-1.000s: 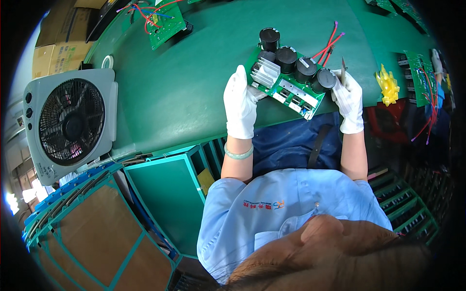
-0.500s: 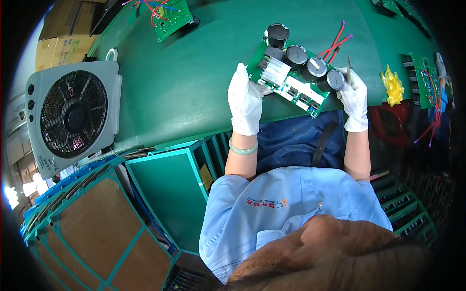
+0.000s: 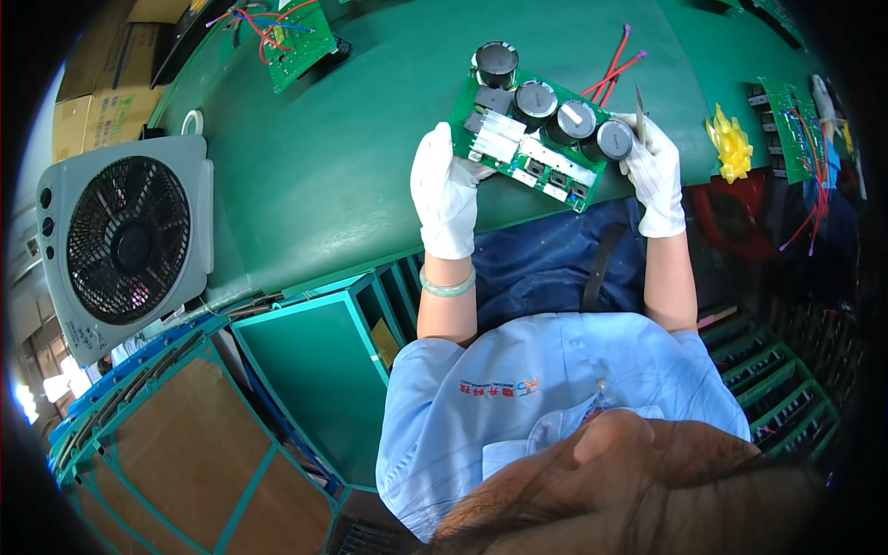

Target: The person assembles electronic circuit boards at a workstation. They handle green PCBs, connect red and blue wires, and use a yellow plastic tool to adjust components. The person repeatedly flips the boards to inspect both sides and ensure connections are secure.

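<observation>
A green circuit board (image 3: 532, 153) is held tilted above the near edge of the bench, between my two white-gloved hands. Several black cylindrical capacitors (image 3: 535, 104) stand along its far side, and a silver heat sink (image 3: 498, 136) sits toward its left. My left hand (image 3: 446, 199) is closed on the board's left edge, thumb along the near side. My right hand (image 3: 658, 180) grips the right end beside the last capacitor (image 3: 612, 141). A thin, pointed metal tool (image 3: 639, 111) sticks up from that hand. Red wires (image 3: 612, 79) run out beyond the board's far side.
A grey box fan (image 3: 129, 242) stands at the left. Another circuit board with wires (image 3: 301, 51) lies at the far left of the green bench (image 3: 324, 166). Yellow, finger-like pieces (image 3: 730, 145) and a further board (image 3: 793, 129) are at the right. Cartons (image 3: 97, 116) stand behind the fan.
The whole scene has shifted slightly left in the picture, as the view turned. Both hands still hold the board in nearly the same pose.
</observation>
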{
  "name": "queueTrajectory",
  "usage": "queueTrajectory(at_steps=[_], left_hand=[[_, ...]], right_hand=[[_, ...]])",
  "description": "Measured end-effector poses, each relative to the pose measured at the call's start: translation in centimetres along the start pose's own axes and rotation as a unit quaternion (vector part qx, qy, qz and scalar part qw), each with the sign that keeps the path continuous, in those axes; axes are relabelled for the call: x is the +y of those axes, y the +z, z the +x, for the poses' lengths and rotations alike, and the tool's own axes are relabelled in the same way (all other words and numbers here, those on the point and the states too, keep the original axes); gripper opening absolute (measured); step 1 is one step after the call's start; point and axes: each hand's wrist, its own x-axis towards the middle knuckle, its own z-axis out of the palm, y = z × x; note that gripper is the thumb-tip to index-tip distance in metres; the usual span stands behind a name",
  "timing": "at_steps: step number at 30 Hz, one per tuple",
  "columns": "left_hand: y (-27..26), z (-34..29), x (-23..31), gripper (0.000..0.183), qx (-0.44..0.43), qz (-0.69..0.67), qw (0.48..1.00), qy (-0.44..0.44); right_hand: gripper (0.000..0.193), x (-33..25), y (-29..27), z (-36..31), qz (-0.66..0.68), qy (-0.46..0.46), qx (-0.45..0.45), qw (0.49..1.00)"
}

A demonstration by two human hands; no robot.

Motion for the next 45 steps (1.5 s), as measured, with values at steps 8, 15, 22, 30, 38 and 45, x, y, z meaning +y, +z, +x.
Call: queueTrajectory(at_steps=[8,15,22,30,38,45], left_hand=[[0.9,-2.4,0.4,0.021,0.167,0.209,0.963,-0.007],[-1.8,-4.1,2.1,0.017,0.03,0.7,0.622,0.349],[1.1,-3.2,5.8,0.095,-0.05,0.636,0.702,0.316],[5.0,1.2,3.2,0.096,-0.214,0.708,0.584,0.333],[5.2,0.6,1.8,0.085,-0.172,0.715,0.595,0.325],[5.7,0.2,1.7,0.074,-0.158,0.713,0.604,0.32]], right_hand=[[0.024,0.7,1.0,1.0,-0.048,-0.036,0.017,0.998],[0.025,-0.2,2.7,3.2,-0.28,-0.289,0.102,0.91],[0.059,-2.4,1.0,0.8,0.02,-0.232,-0.154,0.96],[0.094,-3.8,2.4,1.1,0.033,-0.179,-0.241,0.953],[0.079,-1.8,2.6,1.4,0.007,-0.192,-0.192,0.962],[0.063,-0.9,2.8,2.0,0.021,-0.203,-0.167,0.965]])
